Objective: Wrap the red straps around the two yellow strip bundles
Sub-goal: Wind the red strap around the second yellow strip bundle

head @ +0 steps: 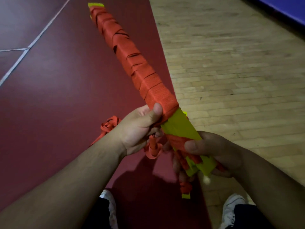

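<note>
Over the red mat (57, 96) and wooden floor (239, 80), the yellow strip bundle (179, 128) points away up-left, its red strap wrap (148, 83) covering all but the near end. The right hand (214, 151) curls round that near end. The left hand (140, 128) clamps the last turn under its thumb. The loose strap tail (153, 149) hangs just below the left hand, so winding likely proceeds toward the right hand.

No legible text, labels, brands or numbers anywhere in frame; surfaces are plain or motion-blurred.
</note>
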